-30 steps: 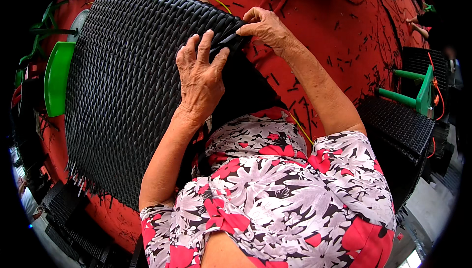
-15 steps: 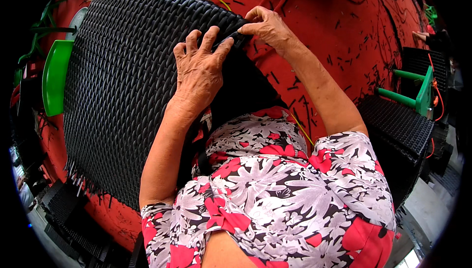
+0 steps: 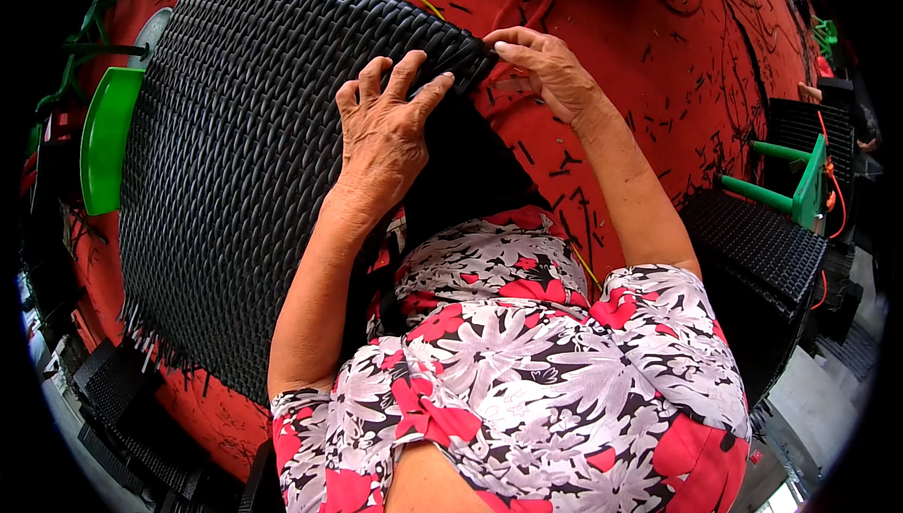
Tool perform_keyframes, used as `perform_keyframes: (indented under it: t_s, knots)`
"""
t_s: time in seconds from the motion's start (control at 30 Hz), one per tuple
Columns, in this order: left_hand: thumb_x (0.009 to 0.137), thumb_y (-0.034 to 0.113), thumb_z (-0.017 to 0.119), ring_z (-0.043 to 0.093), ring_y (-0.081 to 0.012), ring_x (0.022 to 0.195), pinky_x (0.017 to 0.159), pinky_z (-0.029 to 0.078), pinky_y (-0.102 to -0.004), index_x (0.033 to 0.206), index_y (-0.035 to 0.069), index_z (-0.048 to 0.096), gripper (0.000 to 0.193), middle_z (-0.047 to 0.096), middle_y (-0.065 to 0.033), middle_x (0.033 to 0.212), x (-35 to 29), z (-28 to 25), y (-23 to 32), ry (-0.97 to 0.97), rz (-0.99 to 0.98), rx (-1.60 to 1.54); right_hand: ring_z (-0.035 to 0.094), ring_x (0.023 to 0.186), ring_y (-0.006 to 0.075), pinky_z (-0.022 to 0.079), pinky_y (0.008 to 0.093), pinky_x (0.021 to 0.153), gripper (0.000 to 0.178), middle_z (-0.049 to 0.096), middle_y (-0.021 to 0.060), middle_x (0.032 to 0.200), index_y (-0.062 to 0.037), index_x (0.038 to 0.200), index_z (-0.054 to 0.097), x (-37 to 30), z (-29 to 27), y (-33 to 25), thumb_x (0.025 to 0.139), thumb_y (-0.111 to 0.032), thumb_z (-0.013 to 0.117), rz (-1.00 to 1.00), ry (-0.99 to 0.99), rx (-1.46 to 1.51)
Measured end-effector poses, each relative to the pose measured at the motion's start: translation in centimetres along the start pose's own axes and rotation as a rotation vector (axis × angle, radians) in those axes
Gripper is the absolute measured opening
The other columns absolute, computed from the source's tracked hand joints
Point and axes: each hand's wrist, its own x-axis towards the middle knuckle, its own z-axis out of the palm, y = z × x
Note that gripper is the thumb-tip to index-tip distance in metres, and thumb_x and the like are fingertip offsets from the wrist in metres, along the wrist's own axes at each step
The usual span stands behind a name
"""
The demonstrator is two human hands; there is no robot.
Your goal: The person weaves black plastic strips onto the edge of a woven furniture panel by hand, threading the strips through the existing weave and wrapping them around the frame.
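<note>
Two hands working at the edge of a black woven panel.

The left hand (image 3: 386, 142) is lying flat with fingers spread, pressing on the black woven panel (image 3: 245, 184) near its right edge, while the right hand (image 3: 546, 66) is pinching that edge at the top corner. The panel is leaning across the person's lap over a red floor (image 3: 658, 52) strewn with dark strip offcuts; a green frame (image 3: 785, 195) is standing to the right.

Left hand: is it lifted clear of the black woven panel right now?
No, the left hand lies spread flat on the black woven panel near its top edge, fingers pressing on the weave.
</note>
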Motion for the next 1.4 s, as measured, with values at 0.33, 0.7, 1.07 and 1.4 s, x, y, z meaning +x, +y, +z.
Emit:
perform_keyframes:
  t_s: [0.33,0.7,1.07,1.4]
  knots:
    - [0.079,0.002,0.060,0.038,-0.0301,0.127,0.103,0.027,-0.0429,0.123,0.022,0.063,0.049,0.046,-0.0049,0.139,-0.1,0.3,0.0,0.023,-0.002,-0.057,0.061,0.096,0.0123,0.051,0.0278,0.084,0.040,0.065,0.0040,0.105,-0.0028,0.116,0.062,-1.8,1.1,1.8,0.080,-0.012,0.077,-0.285,0.122,-0.279]
    - [0.084,0.026,0.069,0.038,-0.0284,0.126,0.103,0.026,-0.0424,0.118,0.020,0.068,0.035,0.050,-0.0038,0.135,0.2,0.0,0.1,0.049,-0.069,-0.197,0.059,0.097,0.0171,0.049,0.0296,0.084,0.053,0.063,0.0093,0.106,-0.0011,0.112,0.060,-1.0,1.6,2.0,0.072,-0.026,0.083,-0.191,0.169,-0.270]
    - [0.076,0.008,0.072,0.043,-0.0252,0.126,0.105,0.027,-0.0412,0.113,0.023,0.072,0.040,0.055,0.0006,0.132,0.9,0.0,-0.3,0.014,-0.162,-0.290,0.060,0.089,0.0114,0.053,0.0305,0.077,0.033,0.063,0.0039,0.098,-0.0037,0.105,0.060,-0.4,1.6,2.2,0.082,-0.022,0.073,-0.049,0.170,0.067]
    - [0.077,0.009,0.072,0.043,-0.0241,0.125,0.106,0.026,-0.0394,0.116,0.024,0.071,0.042,0.054,0.0012,0.134,0.7,0.6,-0.6,0.058,-0.114,-0.292,0.063,0.105,0.0268,0.050,0.0369,0.095,0.048,0.058,0.0067,0.125,-0.0046,0.128,0.054,1.1,0.1,7.4,0.082,-0.009,0.067,-0.654,0.216,-0.834]
